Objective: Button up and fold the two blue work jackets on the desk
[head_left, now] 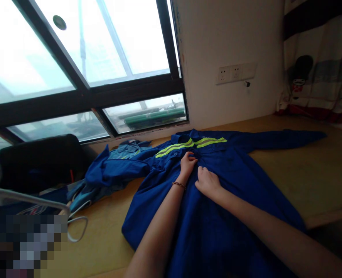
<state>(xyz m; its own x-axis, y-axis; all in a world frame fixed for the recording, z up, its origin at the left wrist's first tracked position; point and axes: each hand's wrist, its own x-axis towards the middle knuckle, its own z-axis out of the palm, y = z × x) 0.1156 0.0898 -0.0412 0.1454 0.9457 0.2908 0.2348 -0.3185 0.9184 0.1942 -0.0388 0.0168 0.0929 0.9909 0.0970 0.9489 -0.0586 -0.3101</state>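
A blue work jacket (231, 181) with yellow-green reflective stripes across the chest lies spread flat on a wooden surface (309, 173), collar toward the window. My left hand (187, 163), with a bead bracelet at the wrist, pinches the jacket's front near the chest. My right hand (208, 181) sits just beside it, fingers curled on the same front edge of the cloth. One sleeve stretches out to the right.
More blue clothing (115, 166) lies bunched at the left. A black bag or cushion (40, 162) sits under the window. White hangers (72, 220) lie at the lower left. Wall sockets (236, 73) and a curtain (318, 58) are at the back right.
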